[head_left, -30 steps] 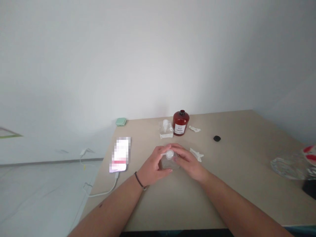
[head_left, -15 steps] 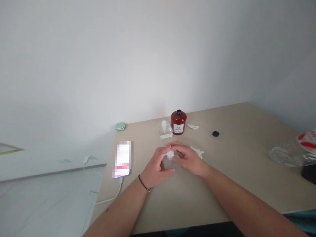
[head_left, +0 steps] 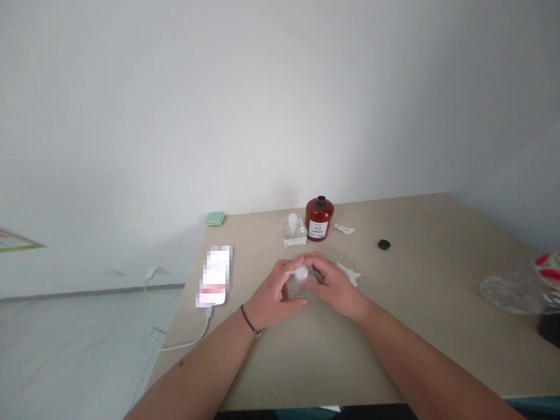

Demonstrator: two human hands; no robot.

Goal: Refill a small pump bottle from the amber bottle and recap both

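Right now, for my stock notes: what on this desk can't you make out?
All in the head view:
- Clear container: mostly hidden by the left hand and right hand.
- Brown bottle: label text too small to read.
- Phone: screen blurred out.
- Crinkled clear plastic: cut off by the right edge.

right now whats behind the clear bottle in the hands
Farther back stand a clear pump bottle and a brown bottle. The left hand and right hand cover much of the held clear bottle, hiding the tabletop just behind it.
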